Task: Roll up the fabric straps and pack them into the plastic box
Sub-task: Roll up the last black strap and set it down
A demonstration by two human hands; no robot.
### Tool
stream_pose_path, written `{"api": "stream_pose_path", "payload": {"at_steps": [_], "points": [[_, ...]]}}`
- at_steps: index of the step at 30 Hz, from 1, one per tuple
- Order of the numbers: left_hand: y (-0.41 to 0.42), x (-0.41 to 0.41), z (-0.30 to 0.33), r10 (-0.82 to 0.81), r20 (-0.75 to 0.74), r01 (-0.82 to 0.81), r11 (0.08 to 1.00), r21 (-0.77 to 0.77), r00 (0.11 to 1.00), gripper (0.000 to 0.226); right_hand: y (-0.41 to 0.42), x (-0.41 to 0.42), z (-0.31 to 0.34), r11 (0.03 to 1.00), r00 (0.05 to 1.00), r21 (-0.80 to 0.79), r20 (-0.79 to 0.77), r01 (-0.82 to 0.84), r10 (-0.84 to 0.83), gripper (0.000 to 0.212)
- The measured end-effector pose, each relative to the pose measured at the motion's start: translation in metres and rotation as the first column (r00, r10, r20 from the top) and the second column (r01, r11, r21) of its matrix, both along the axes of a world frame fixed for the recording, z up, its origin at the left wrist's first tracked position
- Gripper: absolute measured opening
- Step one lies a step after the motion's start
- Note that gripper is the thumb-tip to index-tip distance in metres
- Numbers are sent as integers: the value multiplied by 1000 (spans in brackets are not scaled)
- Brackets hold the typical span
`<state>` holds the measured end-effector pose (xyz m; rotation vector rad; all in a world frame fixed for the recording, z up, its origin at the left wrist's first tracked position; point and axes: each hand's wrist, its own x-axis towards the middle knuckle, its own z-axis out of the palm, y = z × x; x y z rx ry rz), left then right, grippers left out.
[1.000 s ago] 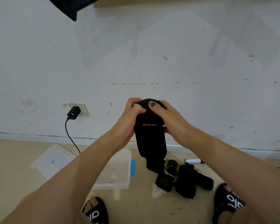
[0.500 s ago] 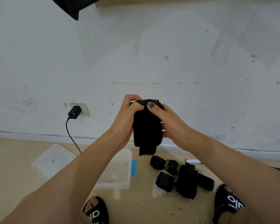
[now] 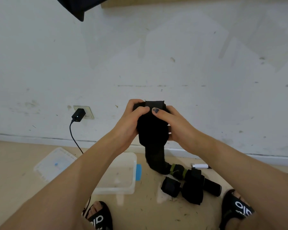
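Fingers of left hand [image 3: 130, 120] and right hand [image 3: 174, 125] clamped on partly rolled black fabric strap [image 3: 152, 130], tail hanging above rolled straps [image 3: 189, 185] on floor, right of plastic box [image 3: 123, 188].

We see a beige floor [image 3: 143, 211] carrying a clear plastic box [image 3: 123, 185] at lower centre, its lid [image 3: 54, 164] to the left, and rolled black straps [image 3: 189, 185] at lower right.

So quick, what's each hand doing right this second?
Left hand: closed on the black fabric strap, thumb pressing its top.
Right hand: closed on the same strap from the other side; a loose tail hangs below.
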<state>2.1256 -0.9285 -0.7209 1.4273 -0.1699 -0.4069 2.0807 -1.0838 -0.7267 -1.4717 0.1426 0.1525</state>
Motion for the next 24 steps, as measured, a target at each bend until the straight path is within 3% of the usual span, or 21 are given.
{"api": "stream_pose_path", "payload": {"at_steps": [4,7,10,14,19,24], "points": [[-1,-2,0,-6,67,4,999,34,998,24,3,1,-1,999,1000,-27,-6,31,-31,38],[-1,-2,-3,-26,0,26,1000,-3,1000,24,2,2,-1,997,996,-24,53,73,-72,29],[2,0,-6,-111,-74,112,994,2,991,56,1,0,0,997,993,-40,103,64,-59,21],[2,1,-3,-75,-58,74,997,-27,995,33,1,-2,4,995,993,-97,117,23,-12,28],[-1,5,0,21,3,-20,998,-56,1000,15,1,-7,6,996,995,92,-97,-16,25,42],[2,18,-1,107,80,-106,994,-14,991,14,-1,-12,4,999,989,46,-143,-14,20,54]]}}
